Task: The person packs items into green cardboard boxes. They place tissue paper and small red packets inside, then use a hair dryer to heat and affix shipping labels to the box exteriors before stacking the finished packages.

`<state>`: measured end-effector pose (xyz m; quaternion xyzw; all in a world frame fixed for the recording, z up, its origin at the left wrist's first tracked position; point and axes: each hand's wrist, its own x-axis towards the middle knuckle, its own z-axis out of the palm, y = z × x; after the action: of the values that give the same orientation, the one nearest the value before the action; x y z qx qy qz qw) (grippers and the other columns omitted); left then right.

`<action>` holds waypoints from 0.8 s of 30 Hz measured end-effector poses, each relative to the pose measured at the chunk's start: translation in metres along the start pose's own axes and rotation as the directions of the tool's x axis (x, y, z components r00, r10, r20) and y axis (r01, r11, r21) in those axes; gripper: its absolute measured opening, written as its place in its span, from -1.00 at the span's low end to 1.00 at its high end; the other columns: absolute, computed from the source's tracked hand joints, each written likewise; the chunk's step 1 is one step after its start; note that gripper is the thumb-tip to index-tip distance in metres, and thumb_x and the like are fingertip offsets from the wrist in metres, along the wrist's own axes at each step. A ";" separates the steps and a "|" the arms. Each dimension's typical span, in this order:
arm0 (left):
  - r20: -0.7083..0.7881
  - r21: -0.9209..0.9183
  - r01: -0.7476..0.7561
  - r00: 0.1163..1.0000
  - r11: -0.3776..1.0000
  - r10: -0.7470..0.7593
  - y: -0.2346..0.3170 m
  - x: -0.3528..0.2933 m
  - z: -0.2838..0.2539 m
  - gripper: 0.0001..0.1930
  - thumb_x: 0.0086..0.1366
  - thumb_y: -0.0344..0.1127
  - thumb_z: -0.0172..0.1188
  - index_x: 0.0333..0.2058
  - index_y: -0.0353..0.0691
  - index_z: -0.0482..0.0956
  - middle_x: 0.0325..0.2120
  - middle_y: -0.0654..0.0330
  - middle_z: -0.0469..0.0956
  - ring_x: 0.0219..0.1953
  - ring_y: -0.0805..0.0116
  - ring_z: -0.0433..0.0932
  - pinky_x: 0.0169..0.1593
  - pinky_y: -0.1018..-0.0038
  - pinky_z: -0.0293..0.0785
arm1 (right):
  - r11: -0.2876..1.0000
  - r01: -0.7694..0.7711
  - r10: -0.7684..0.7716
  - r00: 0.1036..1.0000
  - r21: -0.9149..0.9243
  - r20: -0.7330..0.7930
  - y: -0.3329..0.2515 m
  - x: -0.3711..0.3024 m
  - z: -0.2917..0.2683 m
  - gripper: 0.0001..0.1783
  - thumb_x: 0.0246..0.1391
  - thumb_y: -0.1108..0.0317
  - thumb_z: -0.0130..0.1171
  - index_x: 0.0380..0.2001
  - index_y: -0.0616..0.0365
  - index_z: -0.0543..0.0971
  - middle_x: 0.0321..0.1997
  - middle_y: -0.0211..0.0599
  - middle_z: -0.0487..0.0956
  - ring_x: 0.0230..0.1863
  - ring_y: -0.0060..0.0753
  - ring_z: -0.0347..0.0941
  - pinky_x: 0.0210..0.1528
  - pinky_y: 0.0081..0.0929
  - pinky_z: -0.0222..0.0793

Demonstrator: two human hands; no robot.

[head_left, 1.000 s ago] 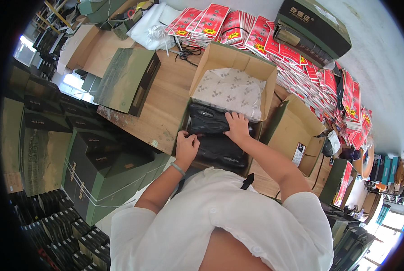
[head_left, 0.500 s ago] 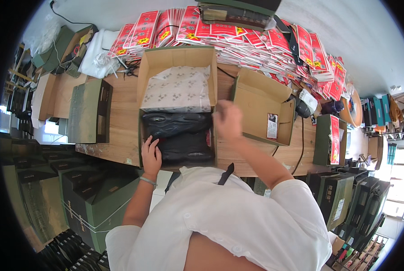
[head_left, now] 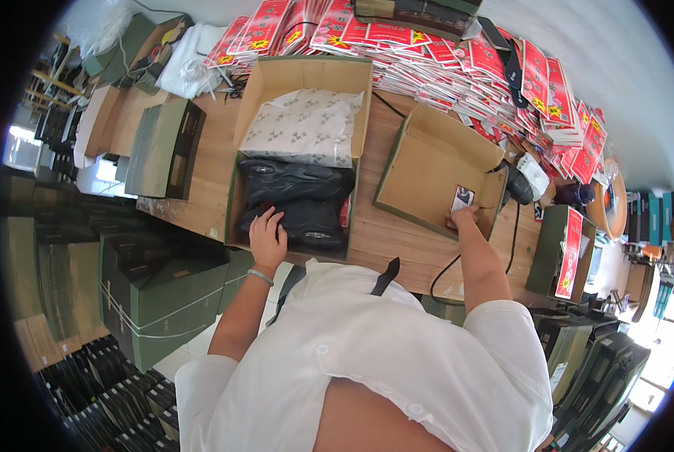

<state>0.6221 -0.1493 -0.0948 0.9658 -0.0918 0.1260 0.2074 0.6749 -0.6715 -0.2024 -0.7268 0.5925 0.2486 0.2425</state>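
Shoes Steadied on One Side, Card Reached on the Other

The open shoe box (head_left: 314, 69) is taken as the landmark. In its near half, two black shoes (head_left: 295, 181) are laid lengthwise side by side, probably so that both fit within the walls. In its far half, patterned tissue paper (head_left: 307, 124) is spread, apparently to serve as a wrapping layer; the shoes are left uncovered by it.

At the box's near left part, the left hand (head_left: 267, 235) is laid over the nearer shoe with its fingers loosely spread. Nothing is gripped by it; the shoe seems merely to be steadied by light contact.

To the right of the box, a shallow tray (head_left: 416, 143) is placed apart from it, within the right arm's reach. Inside the tray's near right corner, a small card (head_left: 463, 196) is met at its near edge by the right hand (head_left: 463, 217). The fingers are bent there, but whether the card is pinched or only touched cannot be told.

Beyond the box, red packets (head_left: 435, 71) are heaped against the wall, perhaps to spare working room. Left of the box, a green carton (head_left: 147, 154) is stood; far to its right, a dark cable (head_left: 515, 241) is draped.
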 end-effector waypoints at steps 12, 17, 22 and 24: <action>0.032 -0.147 -0.002 0.999 0.989 0.007 -0.007 -0.005 -0.013 -0.70 0.20 -0.36 0.08 -0.07 -0.10 0.53 0.05 0.10 0.44 0.13 0.13 0.37 0.30 0.10 0.12 | 0.974 0.075 -0.105 0.985 -0.213 -0.135 0.004 -0.007 -0.007 0.19 -0.29 0.22 0.56 0.31 -0.12 -0.05 0.31 0.06 0.13 0.32 0.15 0.11 0.22 -0.13 0.35; 0.009 -0.392 0.025 1.000 0.919 -0.023 -0.019 -0.010 -0.026 -0.72 0.24 -0.48 0.02 -0.08 -0.19 0.53 0.08 0.01 0.39 0.12 0.03 0.40 0.24 0.15 0.24 | 0.986 -0.028 0.049 0.991 0.165 -0.125 0.006 0.003 -0.002 0.21 -0.28 0.11 0.55 0.33 -0.03 -0.06 0.32 -0.04 0.18 0.29 0.04 0.20 0.25 -0.09 0.30; -0.042 -0.523 0.138 0.981 0.841 -0.187 -0.034 -0.020 -0.039 -0.71 0.27 -0.57 -0.04 -0.07 -0.25 0.52 0.13 -0.03 0.33 0.12 0.04 0.42 0.17 0.33 0.34 | 0.956 0.060 -0.131 0.963 -0.287 -0.237 0.013 -0.011 -0.002 0.12 -0.34 0.05 0.57 0.26 0.00 0.13 0.29 -0.16 0.27 0.26 0.04 0.26 0.27 -0.10 0.27; -0.067 -0.511 0.151 0.974 0.846 -0.215 -0.040 -0.023 -0.043 -0.71 0.27 -0.57 -0.05 -0.07 -0.25 0.51 0.12 -0.03 0.34 0.13 0.04 0.41 0.18 0.31 0.33 | 0.946 0.106 -0.182 0.956 -0.305 -0.230 0.011 -0.023 -0.009 -0.06 -0.29 0.08 0.54 0.17 0.02 0.28 0.21 -0.15 0.35 0.22 0.05 0.29 0.24 -0.11 0.29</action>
<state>0.6002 -0.0919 -0.0786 0.8730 -0.0160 0.1359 0.4681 0.6612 -0.6622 -0.1813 -0.8220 0.5208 0.2185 0.0728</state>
